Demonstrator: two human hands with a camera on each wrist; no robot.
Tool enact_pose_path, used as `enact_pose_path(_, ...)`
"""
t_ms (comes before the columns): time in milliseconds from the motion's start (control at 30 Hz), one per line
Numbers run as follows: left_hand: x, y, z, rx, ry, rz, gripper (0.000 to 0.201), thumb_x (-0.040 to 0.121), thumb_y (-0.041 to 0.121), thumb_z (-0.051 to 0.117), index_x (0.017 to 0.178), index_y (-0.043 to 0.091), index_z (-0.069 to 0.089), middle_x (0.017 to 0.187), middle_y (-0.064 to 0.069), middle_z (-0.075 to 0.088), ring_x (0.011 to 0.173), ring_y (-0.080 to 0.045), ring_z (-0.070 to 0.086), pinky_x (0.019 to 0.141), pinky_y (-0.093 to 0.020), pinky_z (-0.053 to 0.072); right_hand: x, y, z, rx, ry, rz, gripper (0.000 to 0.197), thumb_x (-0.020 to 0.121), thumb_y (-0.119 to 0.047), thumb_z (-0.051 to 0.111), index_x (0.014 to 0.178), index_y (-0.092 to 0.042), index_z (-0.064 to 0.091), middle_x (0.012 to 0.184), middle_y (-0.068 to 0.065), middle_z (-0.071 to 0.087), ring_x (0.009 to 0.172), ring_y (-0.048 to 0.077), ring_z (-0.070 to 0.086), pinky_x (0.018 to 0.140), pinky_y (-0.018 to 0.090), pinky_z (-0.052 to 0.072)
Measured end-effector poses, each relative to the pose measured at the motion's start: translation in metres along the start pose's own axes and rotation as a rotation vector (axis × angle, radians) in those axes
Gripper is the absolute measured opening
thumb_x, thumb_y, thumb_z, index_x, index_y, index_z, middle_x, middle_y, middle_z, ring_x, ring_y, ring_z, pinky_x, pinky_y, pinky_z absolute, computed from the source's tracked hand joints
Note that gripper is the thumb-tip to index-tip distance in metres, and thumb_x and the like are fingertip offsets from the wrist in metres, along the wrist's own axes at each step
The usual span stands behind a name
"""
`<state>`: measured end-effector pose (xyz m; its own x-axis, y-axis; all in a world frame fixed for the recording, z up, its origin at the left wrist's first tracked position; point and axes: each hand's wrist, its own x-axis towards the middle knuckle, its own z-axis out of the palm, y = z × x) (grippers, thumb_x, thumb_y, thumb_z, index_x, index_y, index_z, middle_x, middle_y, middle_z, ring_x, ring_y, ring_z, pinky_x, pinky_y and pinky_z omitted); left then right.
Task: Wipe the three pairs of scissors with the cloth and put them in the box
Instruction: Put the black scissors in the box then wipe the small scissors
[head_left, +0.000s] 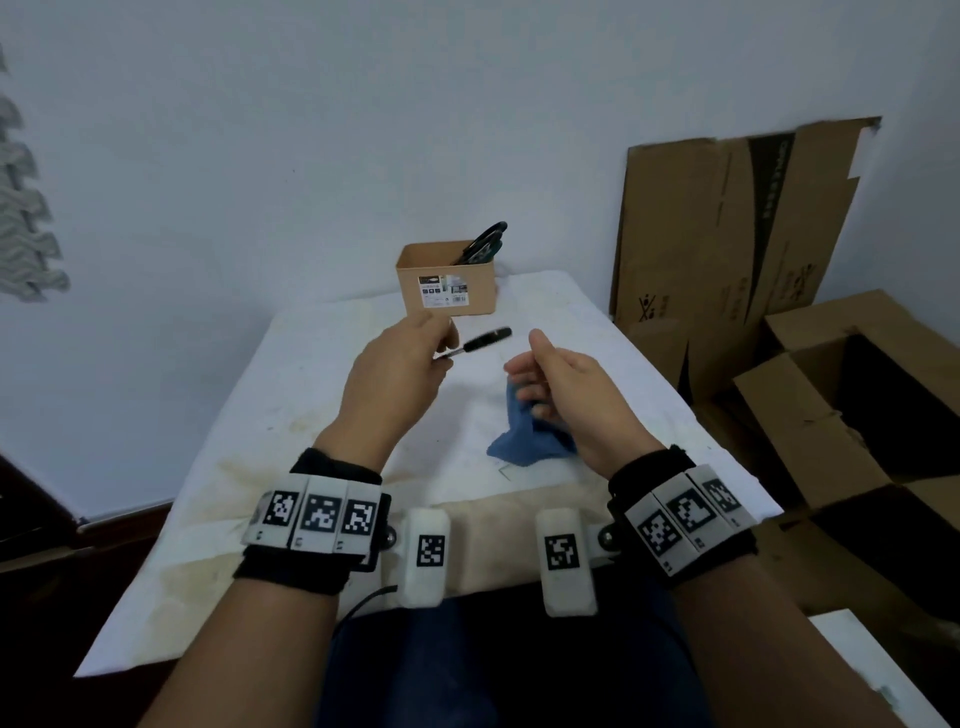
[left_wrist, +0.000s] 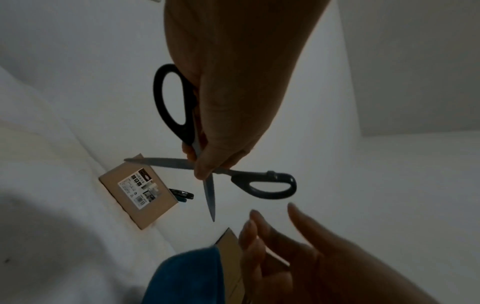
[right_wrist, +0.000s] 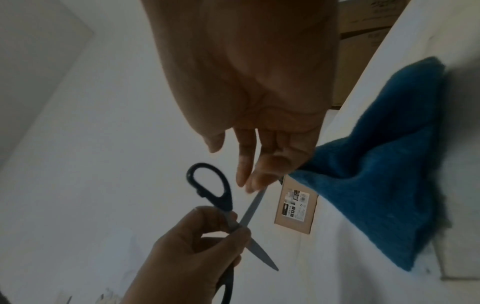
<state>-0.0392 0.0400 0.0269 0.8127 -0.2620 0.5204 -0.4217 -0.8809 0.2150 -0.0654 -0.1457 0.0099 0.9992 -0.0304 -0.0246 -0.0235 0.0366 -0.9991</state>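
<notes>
The tabletop (head_left: 571, 322) is covered in white, with the box (head_left: 448, 280) at its far edge. Cardboard cartons (head_left: 727, 223) stand right of the box. The blue cloth (head_left: 524, 441) lies in front of the box, under the right hand (head_left: 566, 395), whose grip is loose, fingers relaxed, holding nothing. The left hand (head_left: 400, 364), also in front of the box, pinches the spread-open scissors (left_wrist: 215, 170) at the pivot. More scissors (head_left: 483, 244) stand inside the box, handles up.
</notes>
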Motion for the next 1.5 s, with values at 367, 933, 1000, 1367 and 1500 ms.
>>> enact_pose_path(367,-0.009,0.0,0.013,-0.033,0.086,0.087,0.024,0.086,0.016,0.073,0.09,0.014,0.049,0.1,0.003,0.048,0.076,-0.021,0.056,0.054,-0.039,0.049,-0.003,0.011,-0.001,0.252,-0.132,0.093,0.024,0.103,-0.01,0.044,0.114,0.003,0.061,0.091,0.017,0.071,0.073,0.016,0.073,0.065,0.018,0.058)
enact_pose_path(933,-0.026,0.011,0.017,-1.21,-0.206,-0.669,0.016,0.096,0.023,0.064,0.097,0.01,0.074,0.083,-0.003,0.075,0.067,-0.013,0.067,0.072,-0.023,0.058,-0.004,0.022,-0.002,0.24,-0.085,0.022,0.02,0.1,-0.005,0.048,0.111,-0.001,0.064,0.092,0.021,0.068,0.07,0.016,0.07,0.068,0.018,0.058)
enact_pose_path(1000,-0.027,0.008,0.017,-1.234,-0.144,-0.704,0.014,0.096,0.02,0.065,0.093,0.009,0.073,0.08,-0.002,0.075,0.061,-0.01,0.063,0.074,-0.024,0.059,-0.005,0.017,0.0,0.197,-0.084,-0.011,0.017,0.099,-0.007,0.051,0.108,-0.004,0.065,0.091,0.018,0.069,0.071,0.015,0.069,0.066,0.018,0.057)
enact_pose_path(1367,-0.04,-0.041,0.003,-1.204,0.055,-0.822,0.013,0.095,0.017,0.067,0.096,0.005,0.073,0.079,-0.004,0.075,0.054,-0.009,0.057,0.067,-0.022,0.058,0.017,0.004,-0.008,-1.084,-0.329,-0.265,0.043,0.081,-0.005,0.064,0.114,-0.033,0.067,0.124,0.003,0.053,0.114,0.024,0.046,0.092,0.028,0.04)
enact_pose_path(1500,-0.045,-0.043,0.004,-1.194,0.007,-0.815,0.015,0.095,0.017,0.066,0.098,0.004,0.073,0.079,-0.004,0.075,0.055,-0.01,0.056,0.069,-0.024,0.057,0.014,0.016,0.0,-1.344,-0.314,-0.317,0.034,0.083,-0.012,0.066,0.107,-0.037,0.068,0.137,-0.005,0.032,0.128,0.024,0.025,0.095,0.034,0.023)
